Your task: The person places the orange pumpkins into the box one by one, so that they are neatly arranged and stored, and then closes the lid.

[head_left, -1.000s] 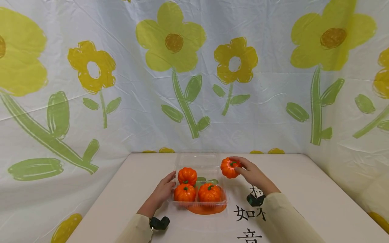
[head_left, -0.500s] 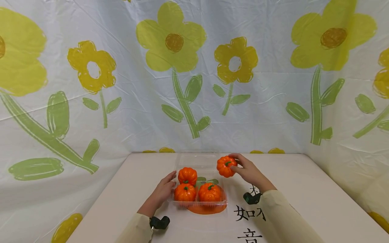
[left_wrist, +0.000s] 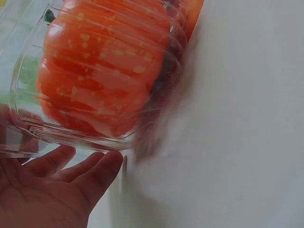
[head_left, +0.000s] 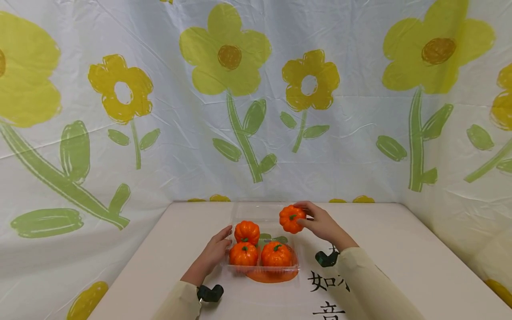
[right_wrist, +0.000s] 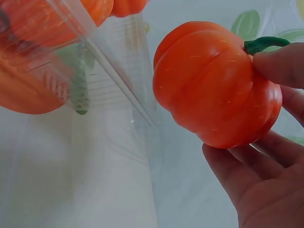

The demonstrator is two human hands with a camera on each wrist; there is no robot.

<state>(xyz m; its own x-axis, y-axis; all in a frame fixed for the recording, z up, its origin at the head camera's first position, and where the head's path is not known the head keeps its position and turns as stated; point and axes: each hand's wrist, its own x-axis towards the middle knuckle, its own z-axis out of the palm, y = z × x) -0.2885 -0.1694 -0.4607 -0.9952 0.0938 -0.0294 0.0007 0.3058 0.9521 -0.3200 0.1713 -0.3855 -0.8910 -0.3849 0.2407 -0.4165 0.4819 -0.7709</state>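
Observation:
In the head view, my right hand [head_left: 322,223] holds a small orange toy pumpkin [head_left: 291,219] with a green stem, raised over the back right corner of a clear plastic clamshell box [head_left: 264,268]. The right wrist view shows the thumb by the stem of this pumpkin [right_wrist: 213,85] and the fingers beneath it. Inside the box sit three similar pumpkins: one at back left [head_left: 246,232], one at front left [head_left: 243,254], one at front right [head_left: 277,254]. With fairly straight fingers, my left hand [left_wrist: 52,185] touches the box's left side; part of it shows through the plastic.
Behind the box's base, its transparent lid [head_left: 260,211] stands raised. The white table [head_left: 384,240] bears black printed characters [head_left: 329,280] and an orange printed patch [head_left: 272,276]. A flower-patterned curtain [head_left: 340,169] borders the back and sides.
My right hand has carried its pumpkin leftward and slightly up, from beside the box to above its back right corner. The left hand and the other pumpkins have stayed in place.

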